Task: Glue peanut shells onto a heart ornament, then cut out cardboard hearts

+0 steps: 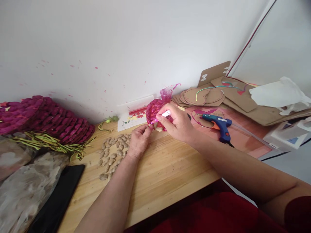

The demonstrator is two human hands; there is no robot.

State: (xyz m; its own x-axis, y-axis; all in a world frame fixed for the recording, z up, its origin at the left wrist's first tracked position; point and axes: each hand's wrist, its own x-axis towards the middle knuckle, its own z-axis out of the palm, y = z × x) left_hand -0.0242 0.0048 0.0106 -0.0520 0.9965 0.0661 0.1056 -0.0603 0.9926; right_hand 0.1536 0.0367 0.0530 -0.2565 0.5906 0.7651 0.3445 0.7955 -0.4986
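My right hand (178, 124) is closed round a thin white-handled brush (166, 114) with a pink tip, held over a pink-stained dish (153, 110). My left hand (139, 139) is pinched shut on a small peanut shell (150, 127) right at the brush tip. Another shell (159, 129) lies under my right hand. Several unpainted peanut shells (112, 154) are spread on the wooden table (160, 174) left of my left hand.
A small pink cup (166, 94) stands behind the dish. A blue glue gun (220, 124) lies on a pink mat to the right. Cardboard cut-outs (204, 96) are stacked behind it. Magenta painted pieces (46, 118) and green strands (48, 142) lie left, beside a black slab (58, 197).
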